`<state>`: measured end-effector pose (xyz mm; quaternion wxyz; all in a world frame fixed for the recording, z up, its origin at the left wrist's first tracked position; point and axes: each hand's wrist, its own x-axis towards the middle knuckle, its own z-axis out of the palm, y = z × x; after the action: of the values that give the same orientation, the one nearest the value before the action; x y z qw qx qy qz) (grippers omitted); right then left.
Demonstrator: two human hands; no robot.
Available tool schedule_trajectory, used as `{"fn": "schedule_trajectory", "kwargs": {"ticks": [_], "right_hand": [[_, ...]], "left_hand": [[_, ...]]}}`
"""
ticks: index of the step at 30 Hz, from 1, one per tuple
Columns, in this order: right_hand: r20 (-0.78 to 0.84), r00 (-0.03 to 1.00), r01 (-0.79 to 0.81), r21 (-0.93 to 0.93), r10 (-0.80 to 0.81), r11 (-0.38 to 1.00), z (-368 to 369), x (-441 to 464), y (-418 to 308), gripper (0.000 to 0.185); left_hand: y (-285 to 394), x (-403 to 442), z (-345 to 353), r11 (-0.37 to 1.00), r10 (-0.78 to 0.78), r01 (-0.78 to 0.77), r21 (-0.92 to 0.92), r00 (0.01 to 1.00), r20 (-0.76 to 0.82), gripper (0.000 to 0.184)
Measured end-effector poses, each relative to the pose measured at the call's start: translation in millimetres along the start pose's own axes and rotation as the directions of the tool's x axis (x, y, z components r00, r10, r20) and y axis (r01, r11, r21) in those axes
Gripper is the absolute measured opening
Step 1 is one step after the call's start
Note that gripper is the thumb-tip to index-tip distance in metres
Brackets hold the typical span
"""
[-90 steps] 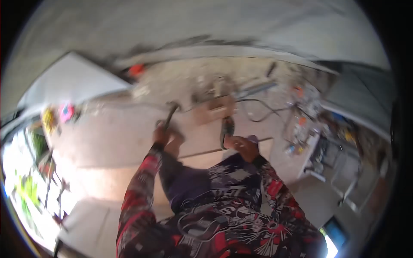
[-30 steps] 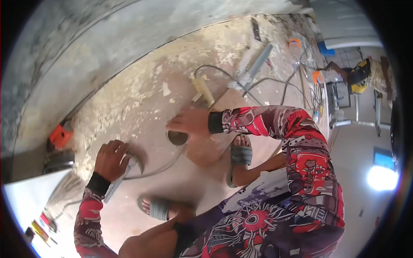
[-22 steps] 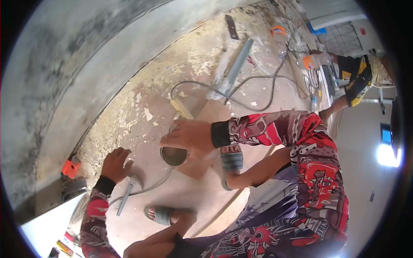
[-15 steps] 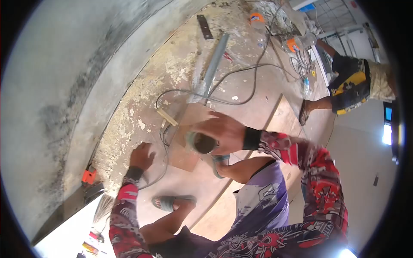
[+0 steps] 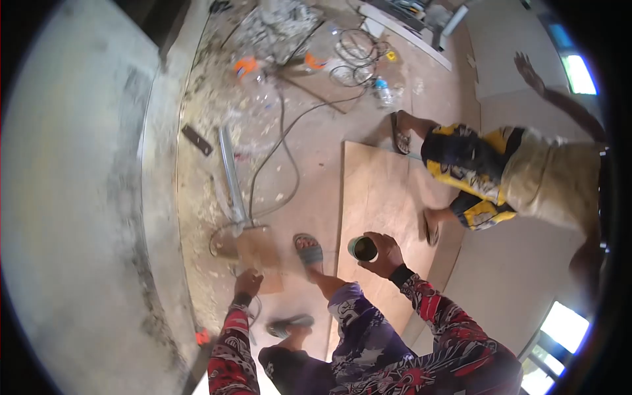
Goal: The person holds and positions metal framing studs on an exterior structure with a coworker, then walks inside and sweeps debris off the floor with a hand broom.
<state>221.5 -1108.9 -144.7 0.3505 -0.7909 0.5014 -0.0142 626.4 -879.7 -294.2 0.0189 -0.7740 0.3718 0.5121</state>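
My right hand (image 5: 387, 257) is wrapped round a small cup (image 5: 363, 248) with a pale greenish side and a dark inside, held above the plywood sheet (image 5: 368, 191). Lower down on the left, my left hand (image 5: 248, 283) hangs with loosely bent fingers and nothing visible in it. Close beside it, a brown flat piece of board (image 5: 266, 253) lies on the floor. A grey metal channel (image 5: 230, 174) ends just above that board.
A co-worker in yellow-and-black shorts (image 5: 467, 161) stands at the right, one arm raised. A dark cable (image 5: 284, 138) loops over the floor. Bottles (image 5: 383, 91), a flat dark metal strip (image 5: 196, 140) and rubble (image 5: 280, 26) lie farther off. A wall (image 5: 85, 197) rises on the left.
My view has turned towards the right, bringing the co-worker more fully into sight. My right hand has carried the cup from over the brown board to over the plywood.
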Motion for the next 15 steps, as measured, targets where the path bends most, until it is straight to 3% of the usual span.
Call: {"fn": "schedule_trajectory", "kwargs": {"ticks": [2, 3, 4, 7, 10, 11, 15], "right_hand": [[-0.017, 0.999, -0.048, 0.027, 0.048, 0.998, -38.5, 32.5, 17.4, 0.078], [-0.034, 0.997, -0.07, 0.065, 0.072, 0.995, -52.1, 43.6, 25.7, 0.079], [-0.056, 0.994, -0.09, 0.086, 0.095, 0.992, -67.4, 45.9, 19.3, 0.08], [-0.137, 0.979, -0.131, 0.136, 0.149, 0.982, -97.6, 63.3, 4.3, 0.083], [-0.159, 0.969, -0.157, 0.19, 0.188, 0.969, -137.0, 96.0, 3.2, 0.088], [-0.163, 0.966, -0.167, 0.197, 0.201, 0.966, -150.2, 106.3, 0.1, 0.088], [-0.185, 0.954, -0.197, 0.208, 0.236, 0.958, -208.3, 168.1, 26.6, 0.091]], "left_hand": [[74.1, 14.2, -32.5, 0.988, 0.068, -0.068, 0.142, 0.998, 0.003, 0.046], [113.9, 18.2, -46.9, 0.972, 0.18, -0.176, 0.159, 0.984, -0.013, 0.048], [149.6, 14.4, -61.7, 0.942, 0.301, -0.293, 0.165, 0.953, -0.027, 0.05], [246.4, 17.1, -92.4, 0.892, 0.452, -0.449, 0.049, 0.889, -0.079, 0.051], [343.4, 20.5, -122.5, 0.903, 0.423, -0.423, -0.073, 0.906, -0.017, 0.05], [367.4, 17.4, -129.5, 0.853, 0.51, -0.519, -0.059, 0.851, -0.125, 0.05], [441.9, 33.6, -140.6, 0.809, 0.427, -0.479, -0.341, 0.877, -0.219, 0.044]]}}
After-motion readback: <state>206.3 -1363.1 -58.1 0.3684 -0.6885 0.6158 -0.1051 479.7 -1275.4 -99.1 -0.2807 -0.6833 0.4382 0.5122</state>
